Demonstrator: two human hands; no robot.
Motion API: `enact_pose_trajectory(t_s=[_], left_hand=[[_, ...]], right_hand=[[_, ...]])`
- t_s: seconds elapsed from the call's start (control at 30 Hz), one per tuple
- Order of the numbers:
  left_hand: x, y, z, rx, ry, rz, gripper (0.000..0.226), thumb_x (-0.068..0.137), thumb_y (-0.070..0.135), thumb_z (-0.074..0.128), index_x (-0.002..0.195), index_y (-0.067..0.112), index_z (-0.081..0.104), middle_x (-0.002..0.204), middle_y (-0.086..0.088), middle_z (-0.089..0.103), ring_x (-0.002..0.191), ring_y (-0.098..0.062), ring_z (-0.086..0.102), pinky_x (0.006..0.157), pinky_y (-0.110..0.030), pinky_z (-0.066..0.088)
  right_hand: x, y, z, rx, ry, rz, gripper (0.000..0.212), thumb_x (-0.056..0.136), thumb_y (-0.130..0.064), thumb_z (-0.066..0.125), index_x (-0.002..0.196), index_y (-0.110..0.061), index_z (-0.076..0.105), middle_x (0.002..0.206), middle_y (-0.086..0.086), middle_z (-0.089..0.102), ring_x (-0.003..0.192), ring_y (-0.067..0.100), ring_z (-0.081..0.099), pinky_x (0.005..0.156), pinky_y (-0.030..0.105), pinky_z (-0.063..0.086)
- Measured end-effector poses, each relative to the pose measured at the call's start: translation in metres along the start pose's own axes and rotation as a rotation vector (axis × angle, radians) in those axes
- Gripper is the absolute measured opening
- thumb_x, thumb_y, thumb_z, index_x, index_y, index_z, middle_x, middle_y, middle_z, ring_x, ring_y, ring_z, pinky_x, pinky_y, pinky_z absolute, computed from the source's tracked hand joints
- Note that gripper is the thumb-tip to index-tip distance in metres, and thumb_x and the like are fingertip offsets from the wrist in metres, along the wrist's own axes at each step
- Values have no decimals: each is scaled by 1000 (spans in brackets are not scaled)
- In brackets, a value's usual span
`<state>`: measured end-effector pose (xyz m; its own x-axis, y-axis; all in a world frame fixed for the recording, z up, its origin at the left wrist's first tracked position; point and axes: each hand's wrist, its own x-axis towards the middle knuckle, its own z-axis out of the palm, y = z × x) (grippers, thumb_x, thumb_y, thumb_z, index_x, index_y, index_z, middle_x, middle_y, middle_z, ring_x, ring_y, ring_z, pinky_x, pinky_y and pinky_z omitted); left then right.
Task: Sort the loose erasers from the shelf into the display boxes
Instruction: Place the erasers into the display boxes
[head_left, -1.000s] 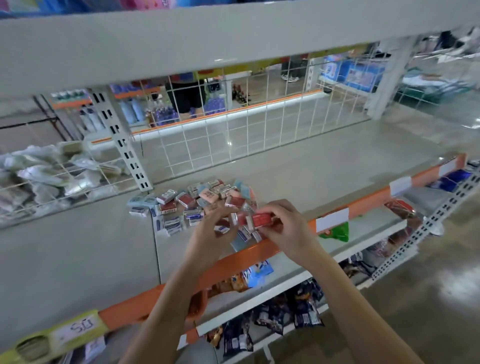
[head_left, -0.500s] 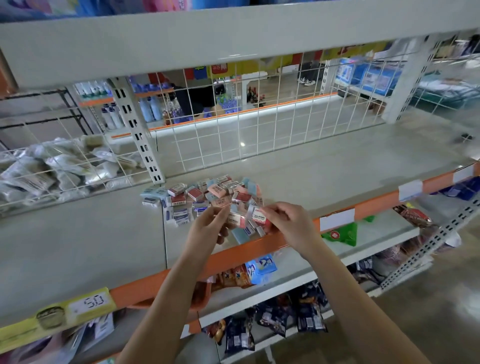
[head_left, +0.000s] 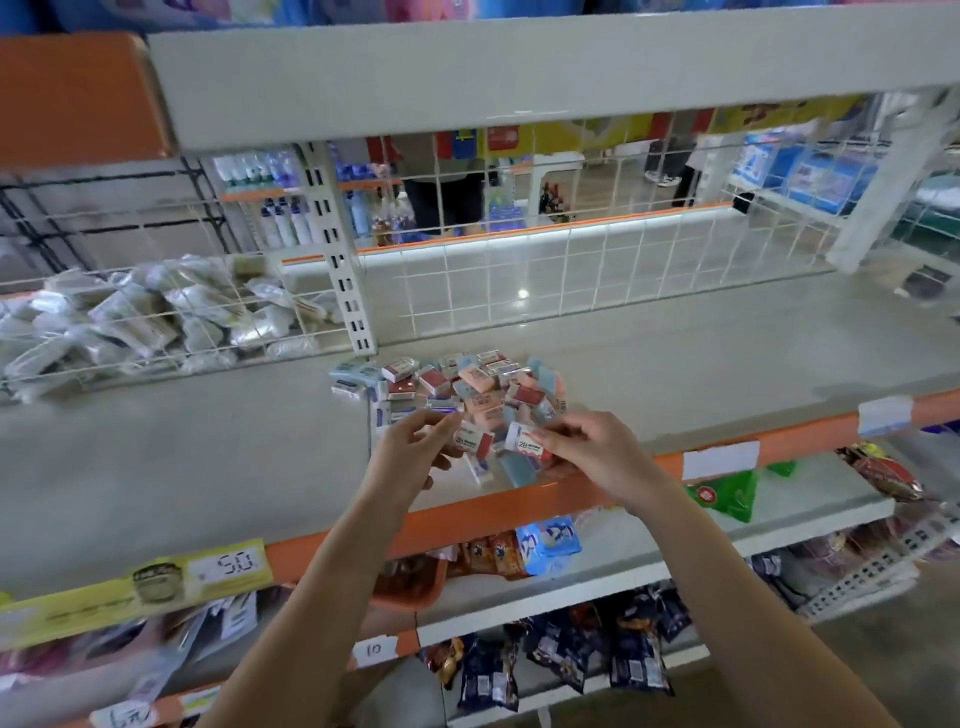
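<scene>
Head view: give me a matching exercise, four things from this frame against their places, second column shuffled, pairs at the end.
Things:
1. white-and-red sleeved eraser
2. yellow price label reading 50
3. clear-wrapped white packets
4. green plastic bag

Places:
A. behind the wire grid, far left
B. pinched in the right hand
C. on the lower shelf, right of the arms
D. on the orange shelf edge, lower left

Pairs: 1-B, 2-D, 3-A, 4-C

You have two bare hands, left hand (head_left: 415, 452) and right hand (head_left: 587, 457), and one heap of several dozen small wrapped rectangular erasers (head_left: 457, 395) mid-frame.
</scene>
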<state>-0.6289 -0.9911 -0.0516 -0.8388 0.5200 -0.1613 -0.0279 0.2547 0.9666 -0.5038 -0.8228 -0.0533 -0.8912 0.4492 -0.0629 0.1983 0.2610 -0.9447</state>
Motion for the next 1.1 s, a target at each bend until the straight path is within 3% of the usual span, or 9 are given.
enact_pose_trajectory(t_s=[0.07, 0.13, 0.23, 0.3, 0.53, 0.6, 0.73, 0.9, 1.1], left_hand=[[0, -3, -19, 12, 53, -2, 20, 88, 37, 60, 90, 19, 66, 66, 5, 64, 58, -8, 52, 50, -21, 37], [-3, -7, -40, 23, 106, -2, 21, 89, 36, 59, 88, 15, 64, 66, 3, 63, 57, -9, 51, 49, -22, 37], [-13, -14, -79, 54, 161, 0, 23, 92, 35, 55, 84, 14, 62, 64, 2, 63, 54, -8, 51, 48, -21, 36], [-24, -20, -110, 57, 191, -1, 24, 93, 32, 53, 83, 13, 61, 61, 2, 61, 50, -6, 49, 46, -20, 34], [-85, -51, -250, 28, 391, -21, 25, 93, 27, 54, 70, 16, 54, 44, 7, 57, 37, -1, 44, 37, -14, 28], [-109, -62, -296, 40, 434, -22, 28, 94, 27, 54, 68, 16, 53, 44, 8, 57, 37, -1, 43, 36, -14, 28], [-160, -81, -386, 86, 500, -20, 29, 96, 23, 51, 68, 17, 51, 43, 7, 56, 37, -2, 42, 37, -14, 29], [-201, -103, -488, 151, 526, -44, 28, 97, 24, 48, 70, 17, 50, 59, -3, 57, 42, -5, 45, 41, -16, 30], [-215, -117, -578, 101, 559, -41, 23, 97, 19, 48, 75, 13, 52, 57, -1, 58, 39, -1, 45, 38, -12, 30]], right_hand=[[8, -11, 12, -18, -77, 3, 19, 87, -22, 64, 101, -9, 67, 84, 1, 70, 70, 5, 69, 59, 14, 52], [18, -22, 32, -15, -148, 5, 22, 85, -23, 65, 103, -11, 67, 86, -3, 69, 71, 4, 69, 62, 13, 52], [33, -40, 72, -4, -256, -7, 31, 74, -37, 69, 95, -14, 67, 87, 5, 69, 79, 19, 71, 80, 34, 57], [40, -53, 104, -32, -350, -26, 27, 78, -33, 68, 95, -12, 66, 84, 6, 70, 79, 20, 71, 83, 38, 56], [32, -111, 248, -3, -575, -101, 12, 89, -9, 60, 99, -4, 62, 73, 3, 64, 54, 8, 64, 60, 17, 55], [21, -131, 297, 4, -611, -136, 4, 89, -10, 60, 90, -8, 64, 71, 2, 64, 53, 9, 61, 57, 16, 53], [-3, -170, 396, 30, -679, -177, 13, 90, -7, 57, 79, -11, 64, 67, 5, 62, 49, 12, 56, 49, 17, 50], [-17, -209, 499, 10, -747, -210, 12, 90, -10, 58, 80, -9, 65, 69, 7, 64, 52, 16, 57, 51, 20, 51], [-15, -243, 587, -19, -790, -221, 8, 90, -12, 59, 86, -9, 66, 69, 4, 65, 51, 9, 60, 51, 19, 50]])
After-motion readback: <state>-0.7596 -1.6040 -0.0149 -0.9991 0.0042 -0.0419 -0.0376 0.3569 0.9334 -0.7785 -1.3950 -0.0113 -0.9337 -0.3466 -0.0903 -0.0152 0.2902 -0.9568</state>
